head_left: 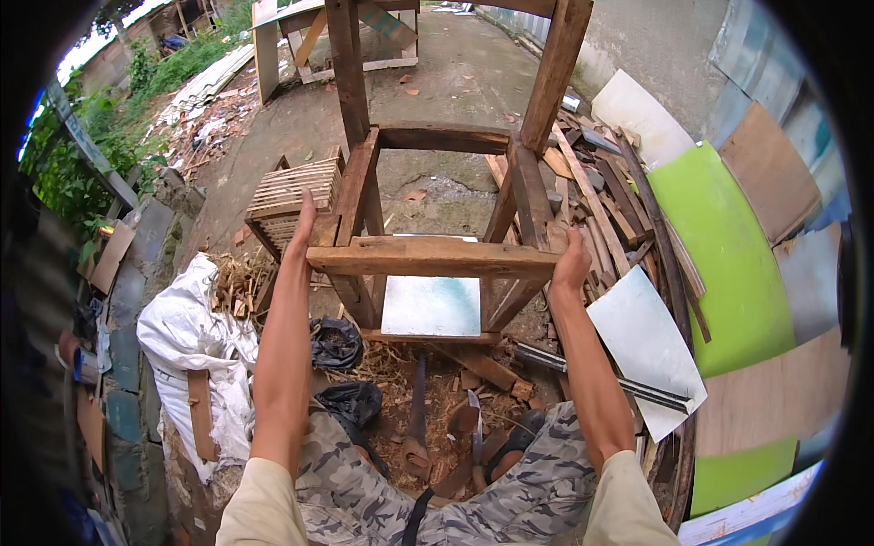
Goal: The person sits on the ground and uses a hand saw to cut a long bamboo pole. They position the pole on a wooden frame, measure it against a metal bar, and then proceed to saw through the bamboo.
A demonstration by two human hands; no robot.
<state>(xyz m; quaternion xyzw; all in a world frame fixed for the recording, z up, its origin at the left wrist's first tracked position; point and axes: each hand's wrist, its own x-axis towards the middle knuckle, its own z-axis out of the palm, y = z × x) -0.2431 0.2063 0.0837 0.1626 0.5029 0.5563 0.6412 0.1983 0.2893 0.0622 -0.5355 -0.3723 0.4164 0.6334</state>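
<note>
A bare wooden chair frame [435, 258] stands upright in front of me, with an open seat and two tall back posts on its far side. My left hand [305, 223] is closed on its near left corner, the thumb side up and the other fingers mostly hidden. At the near right corner my right hand [570, 261] grips the frame, fingers partly behind the wood. Both arms are stretched forward. Through the legs a whitish flat sheet [431, 306] shows. Between my feet lie a handsaw [418, 414] and a blade [476, 423].
A slatted wooden piece [296, 189] and a white sack [196, 318] are on the left. Timber offcuts [619, 200] and a green panel [728, 264] line the right. Black plastic bags [350, 400] lie by my left leg. A wooden table [355, 55] stands farther off.
</note>
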